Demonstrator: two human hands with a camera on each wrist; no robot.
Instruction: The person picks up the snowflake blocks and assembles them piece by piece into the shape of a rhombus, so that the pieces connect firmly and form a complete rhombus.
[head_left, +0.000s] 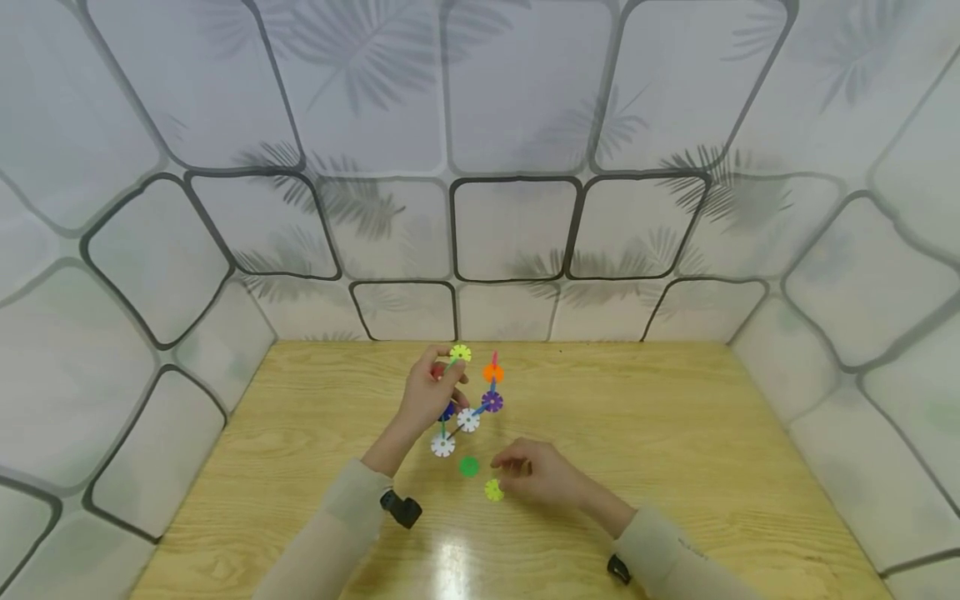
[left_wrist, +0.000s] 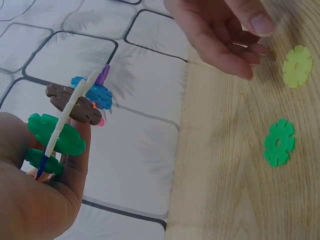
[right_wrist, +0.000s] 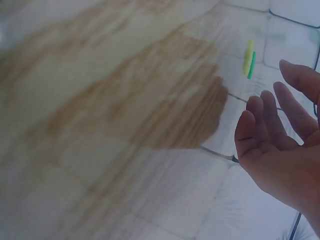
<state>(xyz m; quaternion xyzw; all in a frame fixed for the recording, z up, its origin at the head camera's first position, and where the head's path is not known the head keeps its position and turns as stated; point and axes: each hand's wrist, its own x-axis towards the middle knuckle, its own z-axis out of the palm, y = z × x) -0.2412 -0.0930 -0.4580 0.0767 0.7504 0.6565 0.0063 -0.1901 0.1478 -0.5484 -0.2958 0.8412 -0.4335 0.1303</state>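
A chain of joined notched plastic discs is gripped by my left hand (head_left: 427, 396) above the table. In the head view it includes a yellow-green disc (head_left: 461, 353), an orange disc (head_left: 492, 372), a purple disc (head_left: 492, 402) and two white discs, one at the lower end (head_left: 442, 444). The left wrist view shows its green disc (left_wrist: 60, 135) and brown disc (left_wrist: 73, 104); the fingers hide part of the chain. Holding nothing, my right hand (head_left: 543, 475) hovers with loosely bent fingers beside a loose yellow disc (head_left: 493, 490). A loose green disc (head_left: 468, 467) lies close by.
The wooden table (head_left: 675, 417) carries the two loose discs. Cloth-like panels with a stone and leaf pattern (head_left: 510, 225) rise behind the table and at both sides. Dark straps with small devices (head_left: 401, 508) sit at the wrists.
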